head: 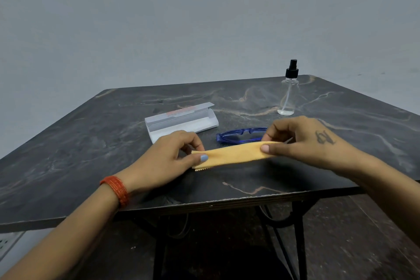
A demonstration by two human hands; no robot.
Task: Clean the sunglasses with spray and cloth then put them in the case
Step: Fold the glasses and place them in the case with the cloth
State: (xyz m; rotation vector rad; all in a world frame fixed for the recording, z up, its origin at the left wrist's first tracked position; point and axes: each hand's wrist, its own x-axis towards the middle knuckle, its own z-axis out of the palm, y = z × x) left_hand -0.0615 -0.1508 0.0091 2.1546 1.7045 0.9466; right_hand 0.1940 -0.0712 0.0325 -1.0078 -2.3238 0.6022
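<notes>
**Two hands stretch a yellow cloth above a dark table, sunglasses waiting just behind**

A person sits at a dark marbled table (113, 166), seen from a camera on their head. Both hands hold a folded yellow cloth (231, 154) between them, pulled out into a flat strip just over the near part of the tabletop. The left hand (168, 154), with orange bangles (116, 188) on its wrist, pinches the left end of the cloth between thumb and curled fingers. The right hand (304, 141), marked with a small tattoo, pinches the right end the same way.

Just beyond the cloth, blue sunglasses (241, 135) lie on the table, their right end hidden behind the right hand. To the left of the sunglasses and a little farther away sits a white case (181, 124) with its lid standing open. Farther back on the right, a clear spray bottle (287, 93) with a black pump top stands upright, well apart from both hands.

The person appears to be readying the cloth. Whether the lenses have been sprayed cannot be told. The next move likely calls for one hand to free itself and pick up the sunglasses, so the other can rub the lenses with the cloth.
</notes>
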